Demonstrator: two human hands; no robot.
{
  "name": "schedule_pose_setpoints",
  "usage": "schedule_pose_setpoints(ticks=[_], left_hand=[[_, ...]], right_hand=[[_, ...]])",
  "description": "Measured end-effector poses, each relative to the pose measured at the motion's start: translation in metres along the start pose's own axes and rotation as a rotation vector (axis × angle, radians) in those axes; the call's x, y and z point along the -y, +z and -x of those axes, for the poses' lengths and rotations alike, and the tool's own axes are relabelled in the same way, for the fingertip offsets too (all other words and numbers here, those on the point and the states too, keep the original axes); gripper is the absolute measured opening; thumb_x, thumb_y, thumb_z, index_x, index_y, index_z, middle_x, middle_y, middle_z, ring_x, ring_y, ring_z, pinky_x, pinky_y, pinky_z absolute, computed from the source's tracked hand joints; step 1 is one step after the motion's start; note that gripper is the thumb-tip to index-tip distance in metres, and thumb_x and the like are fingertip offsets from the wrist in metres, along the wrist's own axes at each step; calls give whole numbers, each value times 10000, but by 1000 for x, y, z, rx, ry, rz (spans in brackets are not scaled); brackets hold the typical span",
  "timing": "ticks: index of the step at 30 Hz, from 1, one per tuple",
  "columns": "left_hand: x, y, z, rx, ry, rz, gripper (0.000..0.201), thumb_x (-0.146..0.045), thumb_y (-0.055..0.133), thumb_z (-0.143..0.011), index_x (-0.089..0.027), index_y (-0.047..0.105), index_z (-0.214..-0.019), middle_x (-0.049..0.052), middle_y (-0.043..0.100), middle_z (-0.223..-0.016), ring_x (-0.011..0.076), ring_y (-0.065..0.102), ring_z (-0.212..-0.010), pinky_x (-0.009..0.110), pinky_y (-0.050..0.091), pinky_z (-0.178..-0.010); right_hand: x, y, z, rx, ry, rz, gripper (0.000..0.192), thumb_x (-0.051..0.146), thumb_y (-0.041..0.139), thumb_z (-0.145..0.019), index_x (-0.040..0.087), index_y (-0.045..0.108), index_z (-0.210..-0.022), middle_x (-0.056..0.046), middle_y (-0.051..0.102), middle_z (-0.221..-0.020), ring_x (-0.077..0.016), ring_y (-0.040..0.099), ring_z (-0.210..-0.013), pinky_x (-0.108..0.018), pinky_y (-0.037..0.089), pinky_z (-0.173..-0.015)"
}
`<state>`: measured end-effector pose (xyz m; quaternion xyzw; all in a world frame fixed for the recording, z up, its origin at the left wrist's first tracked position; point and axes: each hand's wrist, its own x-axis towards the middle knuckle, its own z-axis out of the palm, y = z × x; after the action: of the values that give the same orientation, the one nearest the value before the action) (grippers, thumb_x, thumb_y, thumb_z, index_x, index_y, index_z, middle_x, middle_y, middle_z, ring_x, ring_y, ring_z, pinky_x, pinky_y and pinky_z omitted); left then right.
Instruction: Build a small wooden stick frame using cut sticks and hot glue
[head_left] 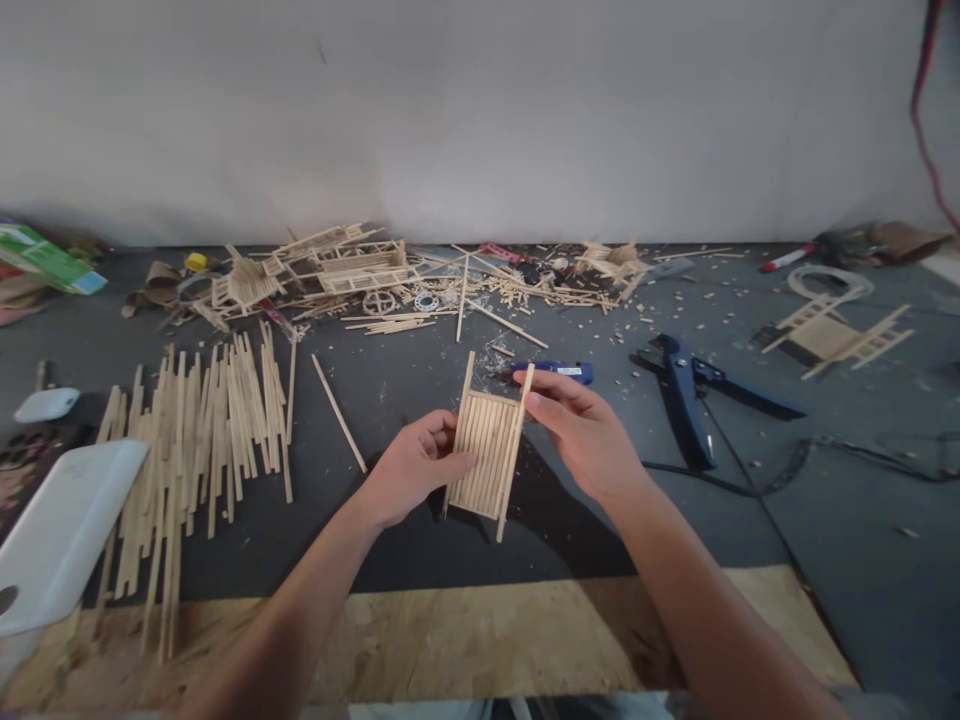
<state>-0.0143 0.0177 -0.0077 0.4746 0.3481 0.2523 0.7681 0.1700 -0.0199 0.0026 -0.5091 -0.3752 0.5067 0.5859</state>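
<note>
Between my two hands, above the dark tabletop, is a small slatted panel of thin wooden sticks (486,455) with longer rails along both sides. My left hand (416,465) pinches its left edge, the thumb lying over the slats. At the upper right rail, the thumb and fingers of my right hand (581,430) close on the stick end. A blue tool (559,372), partly behind my right fingers, lies on the table. One loose stick (339,412) rests to the left of my left hand.
Many loose sticks (202,430) are piled at the left, beside a white phone-like object (67,535). Blue-handled cutters (686,400) lie right, below a small stick-built frame (836,335). Stick models (360,265) and offcuts line the back. A wooden board (450,640) runs along the front.
</note>
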Motion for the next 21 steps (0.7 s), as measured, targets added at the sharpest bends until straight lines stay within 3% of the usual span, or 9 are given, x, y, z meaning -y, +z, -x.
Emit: schedule_pose_setpoints(ticks=[8, 13, 21], left_hand=[[3, 5, 0, 8, -27, 52, 320, -52, 530, -640, -191, 521, -928, 3, 619, -825, 131, 586, -698, 260, 444, -646], [5, 6, 1, -3, -39, 30, 298, -155, 616, -678, -171, 548, -968, 35, 631, -831, 158, 596, -739, 294, 457, -686], [3, 8, 3, 4, -36, -12, 299, -223, 675, -667, -172, 577, -945, 17, 637, -782, 141, 590, -691, 283, 472, -654]], right_hand=[[6, 3, 4, -15, 8, 116, 127, 306, 624, -710, 238, 638, -816, 2, 586, -805, -102, 463, -628, -249, 349, -552], [11, 4, 5, 3, -15, 162, 131, 340, 607, -722, 212, 600, -749, 22, 496, -646, -89, 393, -555, -240, 306, -509], [12, 2, 5, -21, -33, 220, 161, 341, 611, -724, 214, 620, -824, 26, 478, -636, -84, 371, -539, -237, 287, -489]])
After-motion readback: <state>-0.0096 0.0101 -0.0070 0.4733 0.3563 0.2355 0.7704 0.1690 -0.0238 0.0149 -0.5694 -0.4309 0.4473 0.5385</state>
